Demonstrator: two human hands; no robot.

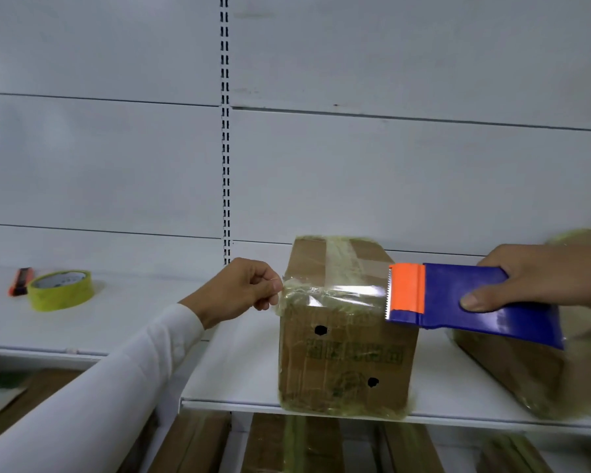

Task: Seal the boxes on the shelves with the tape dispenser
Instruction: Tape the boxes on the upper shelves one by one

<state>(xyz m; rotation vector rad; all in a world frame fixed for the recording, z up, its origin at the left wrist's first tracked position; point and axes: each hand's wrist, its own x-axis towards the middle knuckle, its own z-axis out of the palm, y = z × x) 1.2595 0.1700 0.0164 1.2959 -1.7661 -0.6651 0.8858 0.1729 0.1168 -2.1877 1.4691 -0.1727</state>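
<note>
Far left of the frame: an orange-and-black cutter [20, 280] and a spare yellow-green tape roll [60, 289] sit just beside each other on the white shelf [239, 363], well apart from the work.

Left of centre: our left hand [244, 288], in a white sleeve [116, 380], has its fingers curled and pinches the free end of the clear tape strip [335, 293] at the upper left corner of the box.

Centre: the cardboard box [345, 356] stands on the shelf at its front edge. It already carries an older tape band over the top and film on the front face. The strip runs taut across the top front edge from the pinch to the serrated blade.

Right: our right hand [539, 278] grips the blue tape dispenser [464, 298], thumb on its side, fingers wrapped over the top. The orange blade guard sits over the right part of the box top.

Far right: a second box [526, 370], blurred, also looks wrapped in tape; we can't tell if it's fully sealed.

Status, our judgement: mid-strip on the centre box. The strip is stretched, not yet pressed down or cut. Left to do: lay it, tear at the blade, then check the other boxes. Cartons show on the lower shelf at the bottom of the frame, state unclear.
</note>
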